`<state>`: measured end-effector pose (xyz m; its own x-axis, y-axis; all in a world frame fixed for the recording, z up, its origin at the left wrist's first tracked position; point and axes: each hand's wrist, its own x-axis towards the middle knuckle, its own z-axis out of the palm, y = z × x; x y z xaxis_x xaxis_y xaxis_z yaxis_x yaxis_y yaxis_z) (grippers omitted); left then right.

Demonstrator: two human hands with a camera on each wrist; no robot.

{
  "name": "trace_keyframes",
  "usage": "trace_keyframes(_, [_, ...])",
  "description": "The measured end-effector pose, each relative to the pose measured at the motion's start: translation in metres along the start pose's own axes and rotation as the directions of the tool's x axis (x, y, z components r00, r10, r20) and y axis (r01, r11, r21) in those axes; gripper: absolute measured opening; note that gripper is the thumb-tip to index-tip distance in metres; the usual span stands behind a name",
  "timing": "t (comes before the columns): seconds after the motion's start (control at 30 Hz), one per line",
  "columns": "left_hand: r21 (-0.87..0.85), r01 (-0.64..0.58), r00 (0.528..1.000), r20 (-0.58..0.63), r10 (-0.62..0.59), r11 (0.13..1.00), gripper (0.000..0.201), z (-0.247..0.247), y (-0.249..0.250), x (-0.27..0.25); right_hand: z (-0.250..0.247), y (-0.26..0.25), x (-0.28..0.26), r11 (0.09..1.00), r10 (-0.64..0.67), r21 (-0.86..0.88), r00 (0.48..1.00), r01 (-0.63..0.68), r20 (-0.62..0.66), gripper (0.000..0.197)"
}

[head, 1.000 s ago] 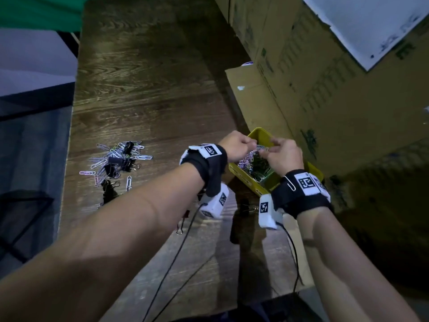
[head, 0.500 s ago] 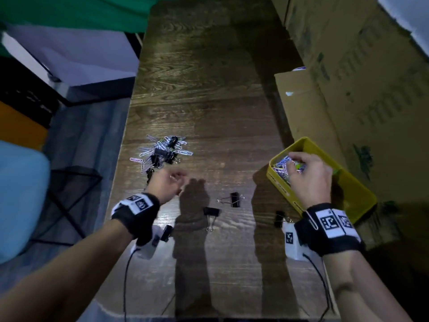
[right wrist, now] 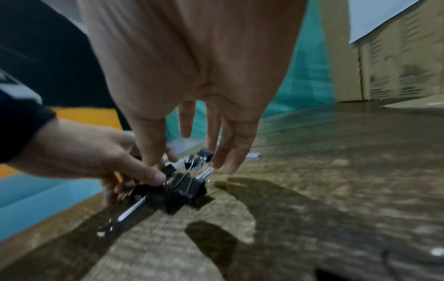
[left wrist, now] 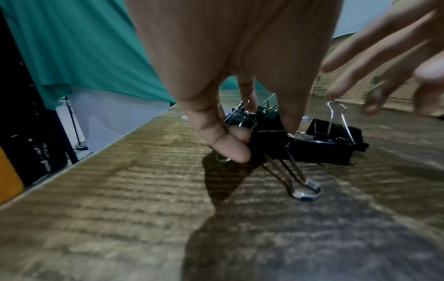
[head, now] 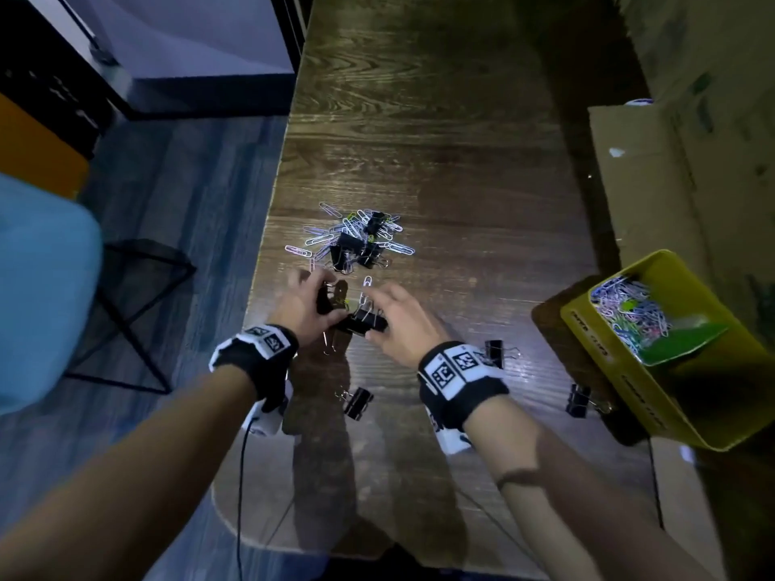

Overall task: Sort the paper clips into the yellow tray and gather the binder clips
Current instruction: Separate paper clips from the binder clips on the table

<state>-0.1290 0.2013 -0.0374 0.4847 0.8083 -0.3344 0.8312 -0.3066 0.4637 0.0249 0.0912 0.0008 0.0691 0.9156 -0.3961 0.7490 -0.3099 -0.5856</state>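
A mixed pile of paper clips (head: 356, 239) and black binder clips lies mid-table. Just in front of it my left hand (head: 327, 304) (left wrist: 261, 138) pinches a black binder clip (left wrist: 266, 140) between thumb and fingers, its wire handles (left wrist: 305, 190) touching the wood. A second binder clip (head: 365, 322) (left wrist: 334, 144) (right wrist: 185, 188) sits on the table beside it. My right hand (head: 377, 312) (right wrist: 190, 163) hovers over that clip with straight, spread fingers, holding nothing. The yellow tray (head: 587, 329) at the right holds many paper clips.
Three loose binder clips lie nearer me: one (head: 358, 402) between my wrists, one (head: 497, 352) by my right wrist, one (head: 581, 400) beside the tray. Cardboard boxes (head: 637, 182) line the right side. The table's left edge (head: 268, 228) drops to the floor.
My right hand left the yellow tray and swung left to join my left hand by the pile. My left hand has taken hold of a binder clip. The view turned left.
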Motion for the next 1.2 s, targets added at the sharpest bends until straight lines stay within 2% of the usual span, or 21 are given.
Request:
trace_keyframes(0.07, [-0.051, -0.058, 0.998, -0.033, 0.056, 0.997, 0.046, 0.002, -0.008, -0.004, 0.014, -0.005, 0.014, 0.997, 0.042, -0.06, 0.999, -0.043, -0.002, 0.062])
trace_keyframes(0.27, [-0.196, -0.123, 0.991, -0.078, 0.11, 0.973, 0.032, 0.012, -0.032, -0.024, 0.032, -0.006, 0.017, 0.987, 0.124, -0.093, 0.99, -0.13, -0.071, 0.027])
trace_keyframes(0.37, [-0.28, -0.136, 0.989, -0.089, 0.115, 0.95, 0.031, 0.017, -0.039, -0.036, 0.036, 0.003, 0.006, 0.98, 0.181, -0.074, 0.981, -0.185, -0.063, 0.025])
trace_keyframes(0.43, [-0.345, -0.123, 0.991, -0.099, 0.095, 0.93, 0.026, 0.019, -0.04, -0.046, 0.035, 0.008, 0.0, 0.968, 0.236, -0.097, 0.971, -0.233, 0.023, 0.025])
trace_keyframes(0.5, [-0.354, -0.154, 0.988, -0.067, 0.139, 0.923, 0.025, 0.026, -0.04, -0.057, 0.032, 0.011, 0.0, 0.954, 0.285, -0.117, 0.955, -0.275, 0.078, 0.032])
trace_keyframes(0.6, [-0.313, -0.225, 0.967, 0.046, 0.251, 0.923, 0.038, 0.032, -0.033, -0.072, 0.017, 0.009, 0.015, 0.948, 0.308, -0.047, 0.947, -0.313, -0.091, 0.039])
trace_keyframes(0.67, [-0.276, -0.239, 0.956, 0.102, 0.275, 0.931, 0.051, 0.028, -0.029, -0.069, 0.003, 0.005, 0.036, 0.959, 0.277, 0.007, 0.936, -0.283, -0.217, 0.047])
trace_keyframes(0.73, [-0.227, -0.239, 0.965, 0.05, 0.257, 0.944, 0.05, 0.011, -0.023, -0.051, -0.009, 0.001, 0.06, 0.976, 0.206, -0.006, 0.937, -0.216, -0.281, 0.061])
trace_keyframes(0.8, [-0.17, -0.236, 0.972, -0.05, 0.231, 0.957, 0.04, -0.013, -0.015, -0.018, -0.019, -0.004, 0.082, 0.98, 0.163, -0.078, 0.96, -0.185, -0.23, 0.07])
trace_keyframes(0.83, [-0.133, -0.224, 0.974, -0.073, 0.216, 0.966, 0.041, -0.022, -0.013, 0.001, -0.022, -0.006, 0.09, 0.975, 0.15, -0.134, 0.971, -0.177, -0.187, 0.07])
trace_keyframes(0.87, [-0.092, -0.2, 0.979, -0.06, 0.195, 0.976, 0.049, -0.031, -0.009, 0.022, -0.024, -0.009, 0.096, 0.967, 0.137, -0.192, 0.978, -0.166, -0.159, 0.068])
trace_keyframes(0.93, [0.023, -0.205, 0.979, 0.026, 0.204, 0.978, 0.074, -0.044, -0.003, 0.059, -0.025, -0.01, 0.105, 0.952, 0.121, -0.26, 0.98, -0.16, -0.159, 0.064])
trace_keyframes(1.0, [0.164, -0.29, 0.951, 0.157, 0.265, 0.943, 0.085, -0.05, 0.005, 0.084, -0.022, -0.009, 0.109, 0.946, 0.12, -0.28, 0.979, -0.164, -0.167, 0.061])
trace_keyframes(1.1, [0.264, -0.386, 0.901, 0.313, 0.3, 0.884, 0.08, -0.049, 0.011, 0.103, -0.021, -0.007, 0.112, 0.949, 0.114, -0.275, 0.982, -0.152, -0.151, 0.063])
trace_keyframes(1.2, [0.265, -0.409, 0.889, 0.333, 0.315, 0.873, 0.068, -0.042, 0.011, 0.107, -0.027, -0.002, 0.114, 0.955, 0.103, -0.263, 0.985, -0.137, -0.138, 0.075])
